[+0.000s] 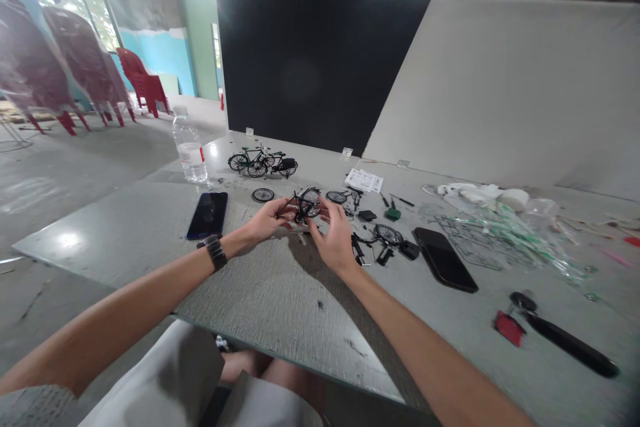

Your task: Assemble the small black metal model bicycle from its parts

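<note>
Black miniature bicycle frame [301,211]: held in both hands above the middle of the tabletop [280,293]; contact with the surface below, cannot tell. Thin spoked wheel [312,197] visible at its right end.
Left hand [273,217]: fingers pinched on the left end of the frame; dark segmented wristwatch [214,251] on the wrist.
Right hand [333,230]: thumb and fingers clamped around the right end, at the wheel.
Parked models, far left: green miniature bicycle [240,161] and black miniature bicycle with rear box [289,163], both upright, close together.
Loose wheels: black spoked wheel [263,195] lying flat just beyond the left hand; another black wheel [337,197] beyond the right hand; third black wheel [388,235] among small black parts to the right.
Small pieces, right: green plastic piece [393,213] near a black plastic piece [367,215].
Paper, far side: white printed sheets [364,180].
Phones: dark blue phone [207,215] at left, black phone [445,259] at right.
Bottle, far left: clear plastic, white-and-red label [191,153], upright.
Packaging, far right: crumpled clear plastic bags [530,233] beside a white roll [514,199].
Tool, near right: long black handle [570,345], red piece [509,328] alongside.
</note>
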`<state>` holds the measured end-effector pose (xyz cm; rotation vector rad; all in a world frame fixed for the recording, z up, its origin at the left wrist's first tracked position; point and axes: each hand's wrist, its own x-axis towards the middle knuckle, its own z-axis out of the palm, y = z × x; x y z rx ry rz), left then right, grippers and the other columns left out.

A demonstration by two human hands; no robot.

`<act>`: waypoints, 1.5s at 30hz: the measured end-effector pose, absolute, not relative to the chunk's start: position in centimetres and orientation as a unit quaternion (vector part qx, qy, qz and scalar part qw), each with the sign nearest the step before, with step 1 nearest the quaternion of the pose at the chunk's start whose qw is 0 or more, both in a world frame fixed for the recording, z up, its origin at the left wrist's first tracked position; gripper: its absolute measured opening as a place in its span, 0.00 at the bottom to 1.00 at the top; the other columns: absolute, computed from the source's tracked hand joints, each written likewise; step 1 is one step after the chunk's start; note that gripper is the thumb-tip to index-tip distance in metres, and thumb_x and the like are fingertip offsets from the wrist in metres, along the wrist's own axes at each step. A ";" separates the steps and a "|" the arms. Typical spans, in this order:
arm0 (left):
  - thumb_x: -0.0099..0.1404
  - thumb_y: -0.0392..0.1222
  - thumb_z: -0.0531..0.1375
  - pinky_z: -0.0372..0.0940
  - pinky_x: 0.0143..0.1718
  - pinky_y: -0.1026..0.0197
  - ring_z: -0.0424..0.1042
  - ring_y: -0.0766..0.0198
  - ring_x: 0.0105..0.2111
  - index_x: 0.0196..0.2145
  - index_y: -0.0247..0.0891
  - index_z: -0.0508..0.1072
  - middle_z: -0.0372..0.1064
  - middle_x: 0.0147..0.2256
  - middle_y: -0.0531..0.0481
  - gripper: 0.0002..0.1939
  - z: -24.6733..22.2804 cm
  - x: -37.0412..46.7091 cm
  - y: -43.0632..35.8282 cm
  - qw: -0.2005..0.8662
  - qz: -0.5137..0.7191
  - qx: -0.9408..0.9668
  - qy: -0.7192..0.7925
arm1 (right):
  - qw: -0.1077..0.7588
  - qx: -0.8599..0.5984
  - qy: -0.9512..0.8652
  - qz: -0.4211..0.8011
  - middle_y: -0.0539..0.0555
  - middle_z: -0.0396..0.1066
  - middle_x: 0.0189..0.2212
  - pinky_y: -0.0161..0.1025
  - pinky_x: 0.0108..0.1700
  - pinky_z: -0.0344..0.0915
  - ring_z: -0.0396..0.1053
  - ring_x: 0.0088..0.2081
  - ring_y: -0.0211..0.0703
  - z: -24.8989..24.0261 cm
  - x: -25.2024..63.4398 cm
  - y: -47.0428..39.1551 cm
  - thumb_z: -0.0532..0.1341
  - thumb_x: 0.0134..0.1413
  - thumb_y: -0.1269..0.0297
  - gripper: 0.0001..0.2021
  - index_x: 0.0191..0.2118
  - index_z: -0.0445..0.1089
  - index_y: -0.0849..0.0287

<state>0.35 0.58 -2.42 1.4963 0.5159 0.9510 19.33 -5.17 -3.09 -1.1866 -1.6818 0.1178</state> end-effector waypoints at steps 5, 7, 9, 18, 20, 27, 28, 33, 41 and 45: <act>0.63 0.46 0.66 0.72 0.38 0.58 0.75 0.54 0.45 0.49 0.34 0.73 0.75 0.46 0.38 0.19 -2.5 0.3 0.7 0.566 0.397 0.689 0.219 | 0.522 -0.485 -0.698 0.064 0.63 0.66 0.52 0.54 0.55 0.72 0.70 0.53 0.53 -3.5 19.3 -4.9 0.62 0.62 0.58 0.24 0.61 0.62 0.57; 0.65 0.47 0.66 0.73 0.40 0.57 0.75 0.54 0.46 0.52 0.34 0.71 0.74 0.48 0.38 0.21 -2.4 0.3 0.6 0.558 0.402 0.693 0.216 | 0.527 -0.474 -0.703 0.062 0.64 0.66 0.53 0.54 0.55 0.71 0.69 0.54 0.54 -3.7 19.4 -4.8 0.62 0.61 0.57 0.27 0.63 0.59 0.57; 0.66 0.48 0.65 0.74 0.41 0.56 0.76 0.55 0.45 0.53 0.34 0.69 0.74 0.48 0.37 0.22 -2.2 0.1 0.4 0.542 0.401 0.707 0.212 | 0.515 -0.468 -0.716 0.057 0.63 0.66 0.53 0.53 0.54 0.72 0.69 0.53 0.54 -3.7 19.5 -4.8 0.63 0.62 0.56 0.27 0.64 0.59 0.56; 0.71 0.51 0.58 0.71 0.42 0.58 0.77 0.58 0.44 0.50 0.36 0.77 0.78 0.45 0.41 0.18 -1.2 0.0 -0.4 0.457 0.386 0.767 0.233 | 0.521 -0.489 -0.693 0.100 0.61 0.75 0.48 0.50 0.51 0.73 0.75 0.48 0.54 -3.4 19.5 -4.9 0.60 0.65 0.52 0.18 0.54 0.69 0.56; 0.70 0.51 0.60 0.71 0.40 0.59 0.77 0.60 0.40 0.47 0.36 0.77 0.78 0.41 0.42 0.17 -1.2 0.1 -0.4 0.432 0.427 0.751 0.259 | 0.544 -0.500 -0.653 0.163 0.60 0.78 0.42 0.48 0.45 0.75 0.78 0.42 0.53 -3.5 19.4 -4.8 0.61 0.63 0.48 0.19 0.51 0.69 0.57; 0.60 0.49 0.70 0.67 0.51 0.55 0.73 0.56 0.49 0.54 0.38 0.71 0.73 0.49 0.41 0.28 -0.8 -0.6 0.2 0.285 0.533 0.729 0.320 | 0.505 -0.505 -0.656 0.243 0.57 0.77 0.34 0.45 0.33 0.74 0.77 0.30 0.50 -3.6 18.9 -5.1 0.64 0.59 0.50 0.23 0.54 0.60 0.56; 0.60 0.48 0.70 0.67 0.53 0.54 0.73 0.56 0.50 0.57 0.38 0.69 0.74 0.50 0.41 0.30 -0.8 -0.6 0.2 0.318 0.515 0.735 0.307 | 0.486 -0.504 -0.672 0.241 0.54 0.76 0.31 0.45 0.32 0.72 0.76 0.29 0.49 -3.6 18.8 -5.2 0.64 0.59 0.51 0.23 0.54 0.60 0.56; 0.59 0.46 0.71 0.69 0.48 0.54 0.77 0.54 0.45 0.52 0.35 0.75 0.78 0.45 0.41 0.25 -0.7 -0.4 -0.2 0.442 0.418 0.741 0.283 | 0.459 -0.497 -0.711 0.192 0.49 0.72 0.27 0.42 0.30 0.68 0.72 0.27 0.47 -3.7 19.0 -5.5 0.61 0.62 0.48 0.25 0.57 0.57 0.56; 0.57 0.45 0.72 0.70 0.40 0.58 0.76 0.59 0.37 0.45 0.33 0.76 0.78 0.39 0.44 0.21 -1.2 -0.4 0.5 0.489 0.451 0.673 0.323 | 0.386 -0.496 -0.776 0.050 0.61 0.74 0.45 0.50 0.47 0.69 0.72 0.46 0.54 -2.7 19.8 -5.1 0.58 0.66 0.48 0.25 0.61 0.61 0.58; 0.56 0.41 0.72 0.70 0.42 0.59 0.76 0.61 0.39 0.50 0.33 0.76 0.78 0.43 0.42 0.25 -1.6 -0.4 1.1 0.523 0.485 0.623 0.322 | 0.239 -0.507 -0.828 -0.025 0.61 0.74 0.48 0.56 0.53 0.63 0.68 0.52 0.59 -2.1 20.5 -4.9 0.60 0.65 0.56 0.14 0.52 0.71 0.57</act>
